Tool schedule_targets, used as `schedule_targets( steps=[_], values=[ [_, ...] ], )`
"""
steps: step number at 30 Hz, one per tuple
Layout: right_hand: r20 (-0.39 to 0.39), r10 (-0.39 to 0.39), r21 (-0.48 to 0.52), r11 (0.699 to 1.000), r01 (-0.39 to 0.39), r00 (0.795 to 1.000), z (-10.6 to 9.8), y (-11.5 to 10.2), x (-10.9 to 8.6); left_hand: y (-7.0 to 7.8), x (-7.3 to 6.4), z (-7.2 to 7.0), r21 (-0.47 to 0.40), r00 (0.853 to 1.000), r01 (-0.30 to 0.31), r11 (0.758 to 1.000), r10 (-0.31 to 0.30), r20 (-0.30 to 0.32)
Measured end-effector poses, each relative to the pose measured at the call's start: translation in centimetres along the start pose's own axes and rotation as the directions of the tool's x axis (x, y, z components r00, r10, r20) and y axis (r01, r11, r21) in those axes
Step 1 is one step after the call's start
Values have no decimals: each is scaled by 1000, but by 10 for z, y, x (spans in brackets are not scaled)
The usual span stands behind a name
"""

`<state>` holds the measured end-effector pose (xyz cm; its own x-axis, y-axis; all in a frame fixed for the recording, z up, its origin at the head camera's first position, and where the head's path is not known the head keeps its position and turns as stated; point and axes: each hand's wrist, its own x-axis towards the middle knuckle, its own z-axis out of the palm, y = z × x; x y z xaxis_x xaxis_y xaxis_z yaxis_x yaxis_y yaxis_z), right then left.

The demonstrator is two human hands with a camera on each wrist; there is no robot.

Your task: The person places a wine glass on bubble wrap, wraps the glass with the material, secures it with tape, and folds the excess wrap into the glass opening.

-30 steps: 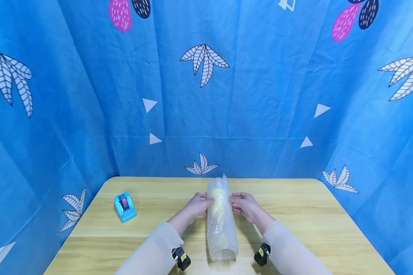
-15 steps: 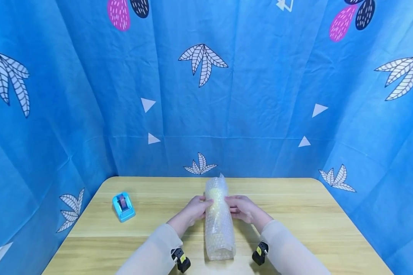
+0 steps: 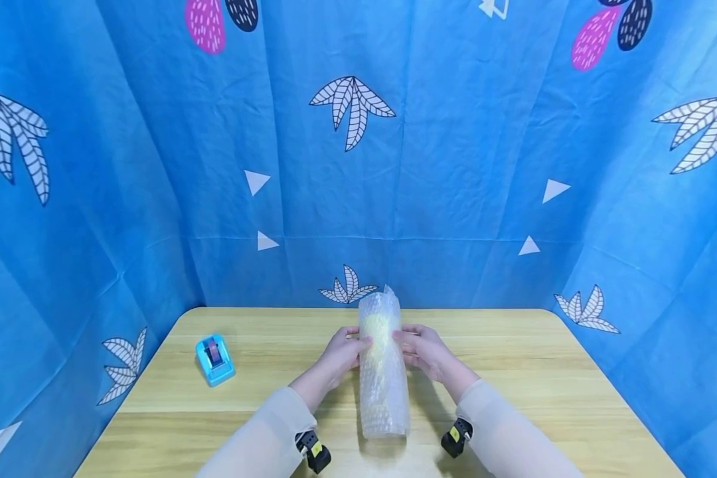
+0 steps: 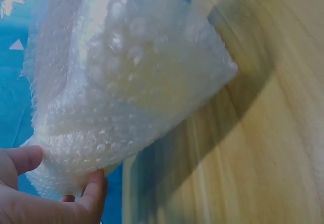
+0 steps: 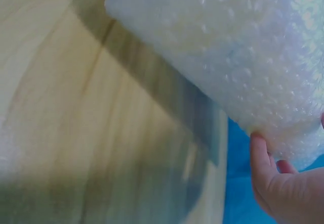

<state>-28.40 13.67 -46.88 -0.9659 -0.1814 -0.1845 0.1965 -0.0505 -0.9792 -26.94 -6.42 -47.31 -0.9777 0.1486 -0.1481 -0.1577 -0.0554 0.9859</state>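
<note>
A long bubble wrap roll (image 3: 384, 388) stands lengthwise in front of me, with something pale yellow showing through its layers. From its left side my left hand (image 3: 339, 355) grips it near the upper part, thumb on top. My right hand (image 3: 429, 352) holds the opposite side at about the same height. In the left wrist view, the thumb and fingers pinch the far end of the bubble wrap (image 4: 126, 77), and its near end is raised over the table with a shadow below. Right-hand fingertips press the wrap's lower edge in the right wrist view.
A light blue tape dispenser (image 3: 215, 360) sits at the left of the wooden table (image 3: 532, 392). A blue patterned curtain (image 3: 358, 199) hangs behind the table's far edge and along both sides. Small black cameras are strapped at both wrists.
Both hands have lifted the bubble wrap roll slightly, its top end now higher against the curtain and its open near end tilted out of sight. The tape dispenser stays put.
</note>
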Motion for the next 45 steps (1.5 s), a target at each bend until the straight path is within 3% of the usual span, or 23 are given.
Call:
schedule_targets(
  steps=[7, 11, 15, 22, 29, 32, 36, 43, 45],
  values=[
    [-60, -136, -33, 990, 134, 989, 5, -13, -5, 14, -3, 6, -33, 997, -62, 997, 61, -50],
    [-98, -226, -112, 970, 215, 969, 9, -19, -10, 19, -5, 9, -23, 991, -111, 994, 109, -83],
    [-97, -321, -171, 938, 302, 942, 10, -21, -17, 23, -10, 14, 21, 973, -198, 980, 199, -114],
    [-105, -482, -190, 868, 458, 870, 11, -16, -21, 21, -16, 19, 18, 928, -362, 932, 362, -89],
    [-82, -651, -115, 758, 641, 755, 12, -4, -22, 15, -17, 21, -20, 876, -480, 877, 478, -67],
    [-76, -682, -85, 731, 677, 727, 13, 0, -24, 11, -16, 20, -14, 861, -507, 862, 506, -49],
    [-75, -694, -82, 720, 689, 716, 13, 4, -26, 7, -16, 21, -8, 844, -536, 844, 536, -27],
    [-57, -705, -83, 709, 700, 707, 10, 10, -25, 0, -17, 22, 4, 837, -546, 838, 546, -17],
    [-57, -707, -80, 707, 702, 705, 9, 12, -25, -1, -18, 23, 26, 830, -558, 829, 558, 1]
  ],
)
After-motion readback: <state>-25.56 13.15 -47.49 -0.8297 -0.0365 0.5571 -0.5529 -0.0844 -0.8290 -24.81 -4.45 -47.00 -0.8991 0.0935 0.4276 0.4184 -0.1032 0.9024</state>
